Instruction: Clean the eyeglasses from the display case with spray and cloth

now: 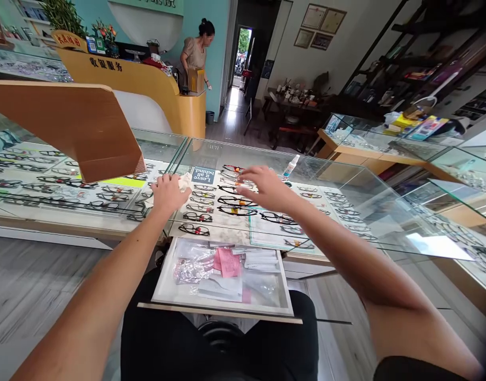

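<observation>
On the glass top of the display case, my left hand presses down with curled fingers on a crumpled off-white tissue, which sticks out on both sides of it. My right hand is over the same glass, with fingers bent and apart and nothing in them. Under the glass lie rows of eyeglasses and a small sign. Beyond my right hand stands a small spray bottle with a white top.
A pulled-out drawer over my lap holds plastic bags and a pink packet. A brown board rises at left. More glass cases stand right. Behind, a person is at the yellow counter beside a box.
</observation>
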### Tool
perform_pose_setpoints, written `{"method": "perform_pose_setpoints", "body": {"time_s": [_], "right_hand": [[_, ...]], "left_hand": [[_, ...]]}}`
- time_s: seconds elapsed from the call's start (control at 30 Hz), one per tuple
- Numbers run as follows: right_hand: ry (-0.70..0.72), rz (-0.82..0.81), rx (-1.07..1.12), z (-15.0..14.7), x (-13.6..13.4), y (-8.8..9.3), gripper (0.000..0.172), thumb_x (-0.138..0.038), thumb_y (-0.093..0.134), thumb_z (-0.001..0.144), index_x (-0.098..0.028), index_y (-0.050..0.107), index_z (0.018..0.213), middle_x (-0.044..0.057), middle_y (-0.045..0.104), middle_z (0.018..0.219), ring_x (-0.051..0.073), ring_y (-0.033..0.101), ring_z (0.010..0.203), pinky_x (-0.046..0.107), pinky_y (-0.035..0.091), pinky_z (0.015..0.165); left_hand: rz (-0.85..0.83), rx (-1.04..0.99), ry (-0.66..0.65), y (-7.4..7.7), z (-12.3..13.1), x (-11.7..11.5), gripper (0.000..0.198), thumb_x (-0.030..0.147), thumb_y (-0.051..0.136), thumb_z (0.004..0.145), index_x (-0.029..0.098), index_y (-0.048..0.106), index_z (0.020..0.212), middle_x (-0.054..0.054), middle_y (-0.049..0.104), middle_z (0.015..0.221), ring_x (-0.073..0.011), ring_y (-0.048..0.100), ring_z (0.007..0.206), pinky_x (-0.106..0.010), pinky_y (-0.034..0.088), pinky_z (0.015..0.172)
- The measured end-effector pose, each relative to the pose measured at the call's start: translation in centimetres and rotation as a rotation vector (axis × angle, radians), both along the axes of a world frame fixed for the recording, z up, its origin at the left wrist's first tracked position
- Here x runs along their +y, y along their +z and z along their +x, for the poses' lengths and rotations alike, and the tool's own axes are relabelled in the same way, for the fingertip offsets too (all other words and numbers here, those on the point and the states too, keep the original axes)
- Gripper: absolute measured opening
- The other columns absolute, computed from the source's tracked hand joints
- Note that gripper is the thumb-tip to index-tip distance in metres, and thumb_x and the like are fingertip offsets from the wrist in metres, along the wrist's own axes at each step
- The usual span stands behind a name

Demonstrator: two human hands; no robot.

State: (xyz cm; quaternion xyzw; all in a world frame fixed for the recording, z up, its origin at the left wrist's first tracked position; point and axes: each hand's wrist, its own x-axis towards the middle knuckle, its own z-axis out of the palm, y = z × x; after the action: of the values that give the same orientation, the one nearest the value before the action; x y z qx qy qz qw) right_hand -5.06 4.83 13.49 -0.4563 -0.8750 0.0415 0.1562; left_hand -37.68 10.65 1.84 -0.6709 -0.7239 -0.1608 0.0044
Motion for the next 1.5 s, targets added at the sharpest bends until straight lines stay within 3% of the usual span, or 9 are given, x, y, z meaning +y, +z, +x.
{"method": "perform_pose_setpoints", "body": {"time_s": [0.13, 0.3, 0.53, 0.73, 1.07, 1.23, 1.37, 1.43, 1.5], "right_hand": [[-0.229, -0.149, -0.12, 0.6, 10.1, -0.9, 0.071, -0.061, 0.028, 0.119, -0.018, 0.083, 0.135, 0.017, 0.069, 0.154, 0.041, 0.057, 0.146, 0.057, 0.043, 0.125], [-0.368, -0.228, -0.18, 0.3, 17.2, -3.4, 0.082, -0.064, 0.017, 0.117, -0.016, 0.082, 0.132, 0.02, 0.064, 0.161, 0.045, 0.052, 0.148, 0.057, 0.04, 0.124], [-0.396, -0.263, -0.203, -0.3, 21.3, -6.5, 0.088, -0.069, 0.014, 0.114, -0.014, 0.08, 0.131, 0.024, 0.062, 0.162, 0.046, 0.05, 0.15, 0.058, 0.039, 0.125], [-0.391, -0.233, -0.231, -0.5, 21.4, -6.6, 0.085, -0.068, 0.018, 0.115, -0.013, 0.08, 0.133, 0.025, 0.062, 0.164, 0.045, 0.049, 0.151, 0.057, 0.041, 0.125], [-0.343, -0.097, -0.176, -1.3, 16.7, -4.1, 0.061, -0.053, 0.038, 0.117, -0.015, 0.085, 0.126, 0.024, 0.066, 0.159, 0.042, 0.055, 0.145, 0.06, 0.046, 0.121], [-0.169, 0.167, 0.093, -4.4, 7.8, -2.5, 0.045, -0.04, 0.042, 0.117, -0.018, 0.079, 0.129, 0.017, 0.075, 0.14, 0.032, 0.064, 0.132, 0.048, 0.049, 0.12], [0.293, 0.21, 0.367, -7.9, -4.0, -7.6, 0.028, -0.036, 0.053, 0.116, -0.024, 0.079, 0.118, 0.012, 0.08, 0.117, 0.026, 0.071, 0.115, 0.041, 0.055, 0.107], [0.539, 0.075, 0.288, -9.6, -8.5, -11.8, 0.023, -0.035, 0.059, 0.114, -0.025, 0.079, 0.118, 0.01, 0.081, 0.116, 0.023, 0.072, 0.107, 0.036, 0.058, 0.098], [0.564, -0.069, 0.122, -11.3, -10.2, -15.7, 0.024, -0.034, 0.058, 0.114, -0.024, 0.08, 0.114, 0.01, 0.081, 0.114, 0.023, 0.071, 0.104, 0.037, 0.058, 0.094]], "left_hand": [[0.012, -0.005, -0.002, -0.3, -0.2, 0.3, 0.062, 0.053, 0.054, 0.098, 0.018, 0.066, 0.149, -0.024, 0.062, 0.152, -0.0464, 0.055, 0.143, -0.062, 0.045, 0.117], [0.001, -0.007, -0.001, -0.3, -0.2, 0.2, 0.061, 0.052, 0.053, 0.098, 0.019, 0.066, 0.148, -0.023, 0.063, 0.15, -0.045, 0.055, 0.142, -0.061, 0.046, 0.117], [0.0, -0.009, -0.005, -0.4, -0.2, 0.1, 0.059, 0.054, 0.054, 0.099, 0.02, 0.065, 0.146, -0.022, 0.064, 0.151, -0.0448, 0.055, 0.141, -0.06, 0.045, 0.116], [-0.016, -0.013, 0.0, -0.2, -0.1, 0.0, 0.06, 0.053, 0.053, 0.099, 0.02, 0.065, 0.147, -0.022, 0.064, 0.152, -0.0446, 0.056, 0.14, -0.061, 0.045, 0.116], [-0.019, -0.018, -0.017, 0.0, -0.2, 0.0, 0.062, 0.054, 0.05, 0.099, 0.019, 0.065, 0.149, -0.024, 0.063, 0.153, -0.0443, 0.055, 0.144, -0.061, 0.045, 0.118], [-0.022, -0.024, -0.007, -0.2, -0.1, 0.1, 0.063, 0.052, 0.053, 0.098, 0.019, 0.065, 0.15, -0.024, 0.063, 0.153, -0.0448, 0.055, 0.143, -0.061, 0.043, 0.119], [0.0, -0.018, 0.0, -0.3, 0.0, 0.1, 0.063, 0.054, 0.057, 0.097, 0.019, 0.066, 0.149, -0.024, 0.064, 0.151, -0.0464, 0.055, 0.142, -0.062, 0.043, 0.119], [-0.003, -0.017, -0.004, -0.2, 0.0, 0.0, 0.063, 0.054, 0.057, 0.097, 0.019, 0.066, 0.149, -0.024, 0.064, 0.152, -0.0468, 0.055, 0.142, -0.062, 0.043, 0.119], [-0.007, -0.017, -0.011, 0.0, 0.1, -0.1, 0.062, 0.053, 0.057, 0.098, 0.017, 0.066, 0.148, -0.024, 0.063, 0.152, -0.047, 0.055, 0.142, -0.063, 0.043, 0.118]]}}
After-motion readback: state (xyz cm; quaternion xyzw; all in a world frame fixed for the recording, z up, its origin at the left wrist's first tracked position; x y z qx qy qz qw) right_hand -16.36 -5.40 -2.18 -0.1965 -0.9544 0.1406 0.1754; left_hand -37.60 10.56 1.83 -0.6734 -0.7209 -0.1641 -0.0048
